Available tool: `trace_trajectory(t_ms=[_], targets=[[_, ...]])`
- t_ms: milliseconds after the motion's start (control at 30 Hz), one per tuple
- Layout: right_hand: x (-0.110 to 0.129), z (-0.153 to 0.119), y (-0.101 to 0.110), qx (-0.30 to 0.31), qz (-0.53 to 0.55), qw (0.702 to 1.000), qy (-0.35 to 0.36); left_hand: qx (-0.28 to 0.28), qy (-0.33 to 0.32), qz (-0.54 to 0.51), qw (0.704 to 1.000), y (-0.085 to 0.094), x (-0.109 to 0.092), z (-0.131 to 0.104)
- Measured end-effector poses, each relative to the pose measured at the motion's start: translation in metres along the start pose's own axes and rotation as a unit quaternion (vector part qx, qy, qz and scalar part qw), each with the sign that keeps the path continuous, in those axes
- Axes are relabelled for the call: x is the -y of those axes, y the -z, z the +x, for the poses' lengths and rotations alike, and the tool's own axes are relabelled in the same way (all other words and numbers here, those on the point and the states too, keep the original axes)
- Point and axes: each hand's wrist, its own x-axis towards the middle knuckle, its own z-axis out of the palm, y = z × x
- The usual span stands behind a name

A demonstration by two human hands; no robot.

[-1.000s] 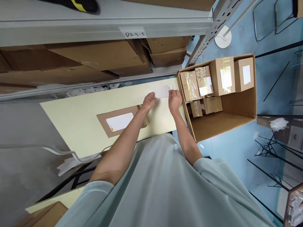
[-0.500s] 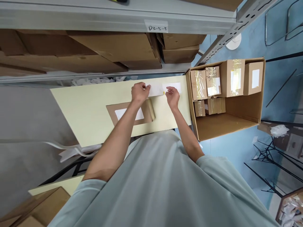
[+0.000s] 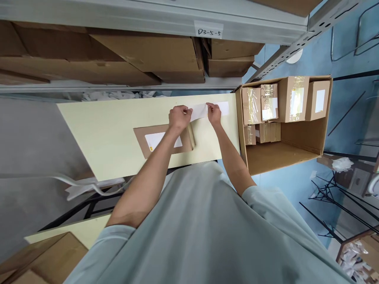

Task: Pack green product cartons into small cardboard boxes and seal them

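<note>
Between my two hands stretches a white paper label (image 3: 198,112), its near part lifted off the pale table board (image 3: 115,114). My left hand (image 3: 179,117) pinches the label's left end between thumb and fingers. At its other end my right hand (image 3: 214,113) is closed on the edge, fingertips pressed together. A second white label (image 3: 223,108) lies flat on the board just beyond my right hand. Under my left forearm sits a flat cardboard box (image 3: 140,141) with a white label (image 3: 154,139) on top, partly covered by the arm.
Right of the board stands a large open carton (image 3: 296,155) with several taped small boxes (image 3: 295,98) inside. A metal shelf (image 3: 148,15) holding brown cartons (image 3: 148,51) runs along the far side. Another carton (image 3: 65,252) is at lower left.
My right hand has moved slightly left and its fingers have closed on the label's edge. My left hand keeps its pinch. The view has shifted a little.
</note>
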Motion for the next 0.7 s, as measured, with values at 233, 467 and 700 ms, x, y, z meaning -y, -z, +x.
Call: trace_trajectory(t_ms=[233,467,700], targets=[[-0.001,0.003,-0.002,-0.013,-0.003,1.000,-0.005,0.006,0.003,0.001,1.000,-0.001,0.001,-0.002],[-0.003,0.007,-0.005,-0.003,-0.030,1.000,-0.003,0.007,-0.016,-0.014,1.000,-0.003,0.002,0.001],[-0.003,0.009,-0.004,-0.004,-0.023,1.000,0.001,-0.025,-0.012,-0.032,0.999,-0.008,0.002,0.016]])
